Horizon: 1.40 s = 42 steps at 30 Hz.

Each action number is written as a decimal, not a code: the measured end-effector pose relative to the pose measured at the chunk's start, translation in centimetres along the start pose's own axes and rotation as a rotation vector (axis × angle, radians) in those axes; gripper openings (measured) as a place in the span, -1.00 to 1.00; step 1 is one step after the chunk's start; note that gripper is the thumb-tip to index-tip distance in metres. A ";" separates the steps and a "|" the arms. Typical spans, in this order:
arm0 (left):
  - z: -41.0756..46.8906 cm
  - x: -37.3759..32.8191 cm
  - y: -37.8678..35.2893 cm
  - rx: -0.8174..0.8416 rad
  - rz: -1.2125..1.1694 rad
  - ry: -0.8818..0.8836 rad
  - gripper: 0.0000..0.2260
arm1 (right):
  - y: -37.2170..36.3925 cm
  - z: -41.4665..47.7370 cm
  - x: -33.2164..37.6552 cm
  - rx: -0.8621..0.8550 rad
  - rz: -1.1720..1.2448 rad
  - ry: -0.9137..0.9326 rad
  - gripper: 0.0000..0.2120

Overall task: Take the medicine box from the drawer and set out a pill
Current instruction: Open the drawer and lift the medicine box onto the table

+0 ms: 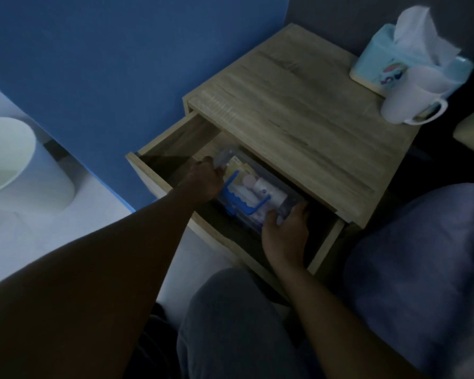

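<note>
The nightstand's top drawer (159, 149) is pulled out. Inside it sits a clear plastic medicine box (253, 192) with a blue handle, holding small bottles and packets. My left hand (204, 181) grips the box's far left end. My right hand (285, 231) holds its near right corner. Both hands are inside the drawer, one at each end of the box. The room is dim, and the box's lower part is hidden by the drawer's shadow.
On the wooden nightstand top (298, 113) stand a light-blue tissue box (411, 58) and a white mug (411, 99) at the back right. A white bin (17, 165) stands on the floor at left. A blue wall is behind. Bedding (422, 269) lies at right.
</note>
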<state>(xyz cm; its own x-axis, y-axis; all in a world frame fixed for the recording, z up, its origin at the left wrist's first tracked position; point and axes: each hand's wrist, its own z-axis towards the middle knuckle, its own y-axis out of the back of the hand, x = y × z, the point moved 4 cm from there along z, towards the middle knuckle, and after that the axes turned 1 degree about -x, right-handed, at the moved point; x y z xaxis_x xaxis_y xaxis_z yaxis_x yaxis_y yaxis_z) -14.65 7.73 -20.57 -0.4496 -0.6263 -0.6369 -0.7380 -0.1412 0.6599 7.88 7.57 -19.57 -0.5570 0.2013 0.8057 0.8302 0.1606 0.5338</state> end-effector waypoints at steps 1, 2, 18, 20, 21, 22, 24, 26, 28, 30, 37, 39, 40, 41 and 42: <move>0.1 0.0 0.0 0.001 0.002 0.006 -0.70 | -0.1 0.0 0.0 0.010 0.021 -0.030 -0.31; 0.0 -0.1 0.1 -0.002 0.013 0.007 -0.70 | -0.1 0.0 0.2 0.015 0.037 -0.055 -0.34; -6.7 -4.6 8.5 -0.209 0.175 -0.004 -0.61 | 3.9 -5.1 5.3 0.036 0.179 0.046 -0.49; -7.4 -5.1 10.1 -0.270 0.173 0.023 -0.58 | 4.9 -5.5 7.3 0.040 0.184 0.100 -0.51; -7.5 -5.4 11.0 -0.297 0.163 0.023 -0.58 | 5.3 -5.6 8.3 0.040 0.192 0.119 -0.52; -7.5 -5.9 11.8 -0.320 0.150 0.012 -0.57 | 5.6 -5.5 9.3 0.032 0.204 0.135 -0.53; -7.6 -7.1 13.5 -0.348 0.116 -0.004 -0.54 | 6.3 -5.0 11.3 -0.006 0.211 0.141 -0.59; -7.3 -8.6 15.1 -0.379 0.065 -0.037 -0.52 | 6.9 -4.3 13.1 -0.036 0.216 0.128 -0.62; -6.6 -9.8 16.6 -0.405 -0.021 -0.058 -0.51 | 7.2 -3.2 14.9 -0.052 0.217 0.137 -0.66; -5.4 -10.5 17.7 -0.420 -0.073 -0.063 -0.51 | 7.5 -2.0 16.5 -0.061 0.229 0.137 -0.67; 0.2 -12.1 18.0 -0.390 -0.177 -0.119 -0.54 | 6.5 3.8 19.6 -0.095 0.206 0.127 -0.69; 2.0 -11.9 17.4 -0.377 -0.178 -0.126 -0.55 | 6.1 5.4 19.8 -0.096 0.202 0.131 -0.63; 2.8 -11.9 17.2 -0.376 -0.174 -0.132 -0.56 | 5.9 6.1 19.9 -0.099 0.198 0.133 -0.60; 3.6 -11.9 17.0 -0.376 -0.172 -0.140 -0.57 | 5.7 6.9 19.9 -0.100 0.198 0.136 -0.57; 4.4 -11.9 16.7 -0.375 -0.174 -0.149 -0.58 | 5.4 7.7 19.9 -0.101 0.197 0.139 -0.55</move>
<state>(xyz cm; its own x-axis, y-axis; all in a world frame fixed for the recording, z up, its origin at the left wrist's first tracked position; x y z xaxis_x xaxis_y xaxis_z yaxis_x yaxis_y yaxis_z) -23.88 16.18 -3.74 -0.4229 -0.4546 -0.7839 -0.5880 -0.5206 0.6190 1.15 19.84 -2.65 -0.3817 0.0836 0.9205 0.9243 0.0331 0.3803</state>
